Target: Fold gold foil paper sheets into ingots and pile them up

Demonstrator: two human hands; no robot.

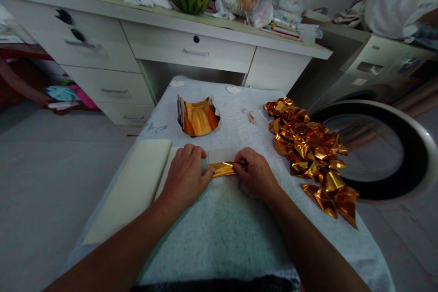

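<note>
Pale counter [198,237] filling frame's centre; right hand [255,171] pinching gold strip [223,169]; left hand [186,169] pressing it with thumb, grip unclear; foil pieces [308,141] lying centre-right.

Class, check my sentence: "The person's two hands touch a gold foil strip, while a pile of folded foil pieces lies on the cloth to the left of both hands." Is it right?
Not quite. The head view shows the pile of folded foil pieces on the cloth to the right of both hands. The left hand and right hand do touch the gold foil strip.
</note>
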